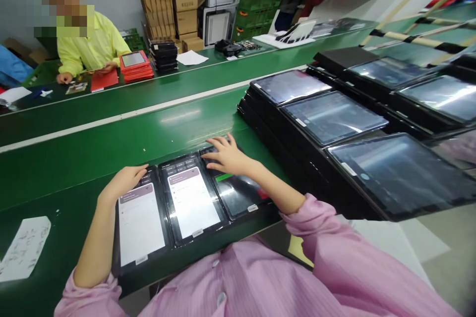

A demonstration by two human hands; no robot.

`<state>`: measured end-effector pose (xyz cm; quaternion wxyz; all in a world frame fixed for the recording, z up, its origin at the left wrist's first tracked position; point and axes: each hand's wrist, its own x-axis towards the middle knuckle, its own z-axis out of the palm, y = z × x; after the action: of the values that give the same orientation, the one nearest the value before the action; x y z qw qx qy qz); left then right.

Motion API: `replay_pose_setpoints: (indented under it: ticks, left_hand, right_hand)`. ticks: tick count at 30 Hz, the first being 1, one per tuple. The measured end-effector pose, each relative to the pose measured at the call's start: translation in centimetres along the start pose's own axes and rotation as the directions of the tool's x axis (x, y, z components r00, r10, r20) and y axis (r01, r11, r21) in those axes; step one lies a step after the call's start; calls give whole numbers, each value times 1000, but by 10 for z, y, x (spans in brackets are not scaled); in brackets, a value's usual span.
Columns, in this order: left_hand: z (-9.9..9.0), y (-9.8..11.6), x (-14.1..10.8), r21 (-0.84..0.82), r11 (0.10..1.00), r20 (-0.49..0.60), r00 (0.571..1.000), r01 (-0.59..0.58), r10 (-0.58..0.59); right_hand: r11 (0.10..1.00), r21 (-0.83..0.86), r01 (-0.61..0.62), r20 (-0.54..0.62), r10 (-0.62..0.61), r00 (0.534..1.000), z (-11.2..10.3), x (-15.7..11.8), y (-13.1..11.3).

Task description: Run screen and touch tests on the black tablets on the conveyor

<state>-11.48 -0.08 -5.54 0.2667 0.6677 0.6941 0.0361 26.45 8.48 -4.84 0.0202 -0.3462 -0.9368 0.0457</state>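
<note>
Three black tablets lie side by side in front of me. The left tablet (143, 223) and the middle tablet (193, 203) show bright white screens with a mauve banner. On the right tablet (238, 193) the screen is mostly dark, with a green bar and a small red patch. My left hand (124, 181) rests over the top end of the left tablet, fingers stretched toward its upper edge and partly hidden. Spread over the top of the right tablet is my right hand (226, 156), its fingers apart and nothing held; whether they touch the glass I cannot tell.
Stacks of dark tablets (334, 114) rise on my right. A handwritten paper (26, 247) lies at left. Across the green bench (178, 119), a person in yellow (96, 42) sits by a pile of red-cased tablets (136, 67). Cardboard boxes and green crates (258, 5) stand behind.
</note>
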Motion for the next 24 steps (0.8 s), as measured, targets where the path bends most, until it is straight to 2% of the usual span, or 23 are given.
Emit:
replay_pose_setpoints:
  ticks: [3,5,7,9,11,13,16,18,20,22,24]
  left_hand:
    - [0,-2,0,22,1000,-8,1000,-7,8]
    - [1,-4,1,40,999,-7,1000,-18,18]
    - [1,-5,2,44,999,2,1000,-24,24]
    - [1,-5,3,35,999,6,1000,-14,14]
    - [0,-4,3,21,1000,-3,1000,-14,14]
    - [1,-1,3,6,1000,-16,1000,-20,20]
    - [3,2,3,10,1000,-33,999,-4,4]
    - [5,3,3,28,999,-36,999,18,-17]
    - [7,3,3,35,999,-29,999,25,-24]
    - [7,2,4,22,1000,-17,1000,20,-19]
    - [6,1,5,-3,1000,-18,1000,21,-21]
  right_hand:
    - [995,-21,101,-1,-101,995,9,20,-22]
    - [992,-26,127,-2,-127,992,11,25,-23]
    - [995,-10,94,-49,-95,994,10,18,-8]
    - [999,28,-15,-122,18,992,9,0,19]
    - [983,82,-162,-177,174,969,13,-23,49]
    - [956,151,-252,-228,282,932,23,-43,73]
    - [936,210,-283,-272,334,902,38,-57,90]
    - [937,210,-278,-246,326,913,43,-54,94]
    - [926,287,-247,-270,325,906,43,-44,99]
    - [859,482,-173,-389,386,836,43,-31,107]
    - [702,708,-78,-432,517,739,48,-20,115]
